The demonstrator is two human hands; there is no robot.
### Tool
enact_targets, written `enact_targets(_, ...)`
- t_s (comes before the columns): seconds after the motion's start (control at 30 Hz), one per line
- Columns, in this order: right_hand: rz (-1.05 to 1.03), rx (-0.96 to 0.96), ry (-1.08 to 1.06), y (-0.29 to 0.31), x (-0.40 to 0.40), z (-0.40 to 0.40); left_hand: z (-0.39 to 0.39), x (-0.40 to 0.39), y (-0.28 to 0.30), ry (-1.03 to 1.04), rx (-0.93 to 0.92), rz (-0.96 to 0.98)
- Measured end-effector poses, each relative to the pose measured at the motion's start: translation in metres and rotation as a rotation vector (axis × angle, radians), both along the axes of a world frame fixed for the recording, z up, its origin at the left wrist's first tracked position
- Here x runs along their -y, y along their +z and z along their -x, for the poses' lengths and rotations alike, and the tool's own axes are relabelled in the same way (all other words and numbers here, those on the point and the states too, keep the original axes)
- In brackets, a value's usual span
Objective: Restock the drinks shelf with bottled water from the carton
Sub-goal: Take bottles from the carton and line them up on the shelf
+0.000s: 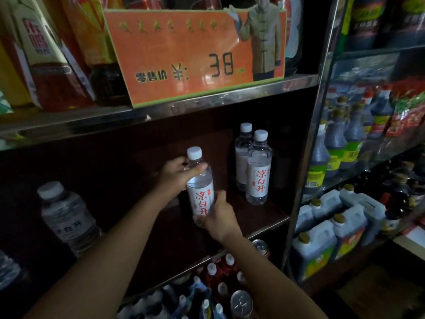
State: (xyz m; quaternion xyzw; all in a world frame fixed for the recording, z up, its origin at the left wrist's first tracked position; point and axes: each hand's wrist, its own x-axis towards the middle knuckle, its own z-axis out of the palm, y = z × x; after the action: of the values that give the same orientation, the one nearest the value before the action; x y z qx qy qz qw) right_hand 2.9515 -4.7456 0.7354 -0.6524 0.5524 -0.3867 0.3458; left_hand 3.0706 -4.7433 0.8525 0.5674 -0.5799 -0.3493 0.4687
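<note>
Both hands hold one clear water bottle (pixel 199 183) with a white cap and a white label with red characters, upright just above the dark middle shelf (pixel 257 217). My left hand (pixel 178 174) grips its shoulder below the cap. My right hand (pixel 218 217) cups its base. Two matching bottles (pixel 254 166) stand together at the shelf's right, a short gap from the held one. Another water bottle (pixel 66 215) with a grey label stands at the left of the same shelf. The carton is not in view.
An orange price card (pixel 190 58) sits on the steel shelf edge above, with red and dark drink bottles beside it. Below the middle shelf are red-labelled bottles and cans (pixel 241 302). A steel upright (pixel 305 157) separates a right-hand rack of sauce bottles and white jugs (pixel 326 240).
</note>
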Motion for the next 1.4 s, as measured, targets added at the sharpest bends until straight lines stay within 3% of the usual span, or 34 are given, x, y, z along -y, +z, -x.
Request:
enact_targets(0.33,0.030,0.023,-0.205,0.005,-0.033,0.091,0.102,0.000,-0.013,-0.082,-0.102,0.062)
enact_targets(0.53,0.065,-0.059,-0.318,0.005,-0.030,0.128,0.147,0.019,-0.024,-0.016,-0.137,0.087)
enact_targets(0.63,0.047,-0.140,-0.374,0.010,-0.027,0.135,0.159,0.028,-0.025,0.064,-0.082,0.103)
enact_targets(0.73,0.026,-0.322,-0.398,0.013,-0.021,0.139,0.166,0.031,-0.021,0.182,0.092,0.184)
enact_targets(0.93,0.031,-0.359,-0.429,0.010,-0.016,0.136,0.166,0.033,-0.017,0.246,0.329,0.281)
enact_targets(1.2,0.030,-0.224,-0.457,0.021,-0.027,0.130,0.133,0.028,-0.015,0.041,0.024,0.002)
enact_targets(1.4,0.118,-0.202,-0.377,0.044,-0.065,0.114,0.079,-0.027,-0.009,0.076,0.177,0.017)
